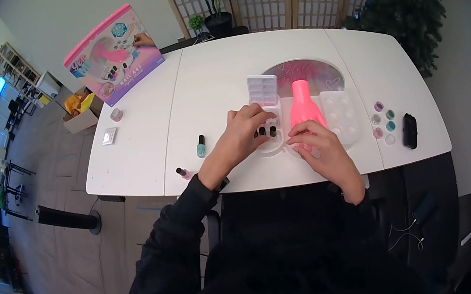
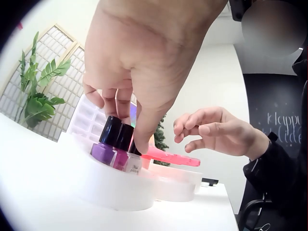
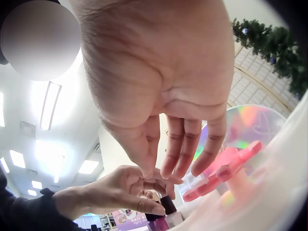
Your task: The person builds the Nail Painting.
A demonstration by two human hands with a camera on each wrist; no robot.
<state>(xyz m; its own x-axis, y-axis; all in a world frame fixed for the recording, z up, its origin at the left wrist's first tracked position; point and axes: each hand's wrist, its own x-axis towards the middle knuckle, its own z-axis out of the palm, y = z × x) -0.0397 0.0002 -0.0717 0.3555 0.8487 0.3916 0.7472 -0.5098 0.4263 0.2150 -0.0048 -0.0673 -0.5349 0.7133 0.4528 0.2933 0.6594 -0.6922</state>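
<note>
My left hand (image 1: 240, 136) reaches over a white tray (image 2: 115, 190) holding small nail polish bottles. In the left wrist view, a purple bottle (image 2: 102, 153), a magenta bottle (image 2: 120, 160) and a clear one (image 2: 134, 166) stand upright with black caps. The thumb tip lies against the clear bottle's cap; the other fingers spread behind the caps. My right hand (image 1: 327, 151) hovers with loosely bent fingers by a pink model hand (image 1: 301, 96), nothing between them. Behind the tray stands a white compartment case (image 1: 263, 86), its lid raised.
A shiny arched backboard (image 1: 325, 74) rises behind the model hand, beside a white tray with round wells (image 1: 339, 115). Several glitter pots and a black case (image 1: 410, 131) lie right. Left are a teal bottle (image 1: 201, 147), a pink bottle (image 1: 184, 173) and a nail art box (image 1: 113, 55).
</note>
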